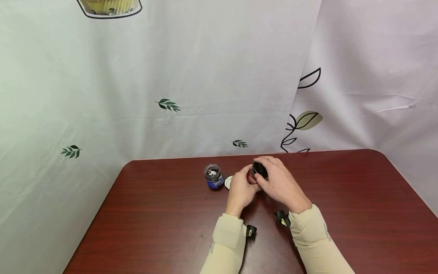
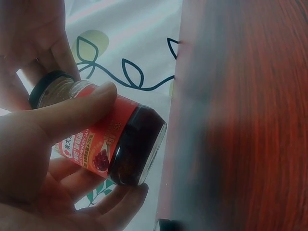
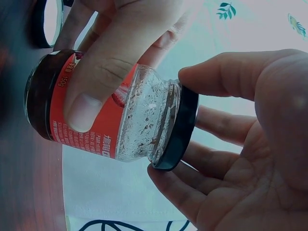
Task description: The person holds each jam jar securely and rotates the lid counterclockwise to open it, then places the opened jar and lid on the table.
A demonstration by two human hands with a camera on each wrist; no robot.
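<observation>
My left hand [image 1: 241,188] grips a red-labelled glass jar [image 3: 142,110] around its body, thumb across the label. Dark contents show at the jar's base, and its upper glass is smeared. A black screw lid [image 3: 180,130] sits at the jar's mouth, with glass rim showing along its edge. Thumb and fingertips of my right hand [image 1: 278,180] pinch the lid's sides. Held up above the table, the jar lies tilted in the left wrist view, its base [image 2: 153,151] away from the right hand.
An uncapped jar with a blue label [image 1: 215,184] stands left of my hands. Close beside it, a loose lid [image 1: 228,182] lies with its white inside up. The reddish-brown table [image 1: 154,220] ends at a white printed curtain [image 1: 205,76].
</observation>
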